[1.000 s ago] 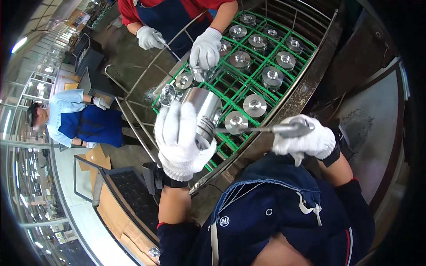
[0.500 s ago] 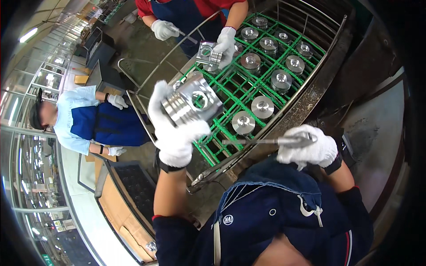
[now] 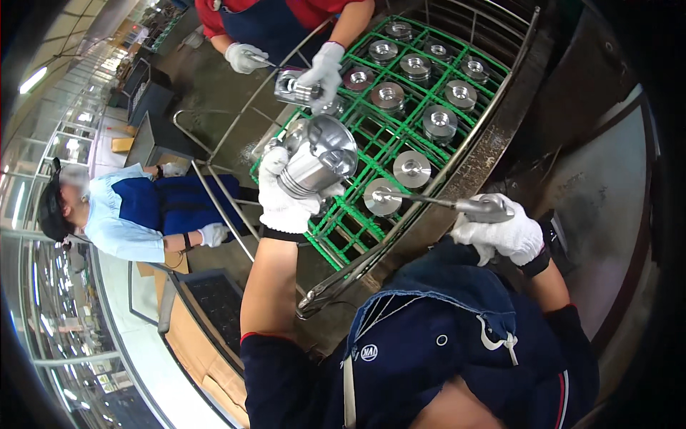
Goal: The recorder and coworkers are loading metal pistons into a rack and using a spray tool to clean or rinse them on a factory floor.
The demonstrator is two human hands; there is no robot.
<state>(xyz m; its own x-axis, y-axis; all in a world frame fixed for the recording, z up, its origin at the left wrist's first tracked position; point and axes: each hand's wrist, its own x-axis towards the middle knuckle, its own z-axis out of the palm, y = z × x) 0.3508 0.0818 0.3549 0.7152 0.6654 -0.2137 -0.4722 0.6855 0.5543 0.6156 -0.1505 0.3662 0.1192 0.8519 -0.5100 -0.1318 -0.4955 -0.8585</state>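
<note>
A: How is the left hand [image 3: 291, 196] disposed?

B: Gloved in white knit, it is curled firmly around a silver piston [image 3: 318, 157], cupping the ring-grooved end. The piston is held tilted above the green-barred rack [image 3: 325, 252], its hollow end turned upward and to the right.

A: And the right hand [image 3: 504, 232]?

B: Likewise gloved, with fingers closed about the grey body of a metal tool [image 3: 486, 209]. The slender shaft extends leftward, and its tip overlaps a flat-topped piston [image 3: 382, 204] near the rack's edge. Whether the tip touches that piston cannot be determined from this view.

A: What occupies the rack?

B: Further pistons [image 3: 439, 123] stand with their round, recessed faces upward, set apart in separate cells of the grid.

A: Who else appears?

B: Across the rack, a co-worker in a red top [image 3: 339, 7] and dark blue apron [image 3: 268, 32] holds another piston [image 3: 293, 87] in one gloved hand [image 3: 325, 71]; the other gloved hand [image 3: 243, 58] grips a thin tool. At left, well apart from the rack, a second person wears a light blue shirt [image 3: 125, 229], blue apron and dark cap [image 3: 53, 207].
</note>
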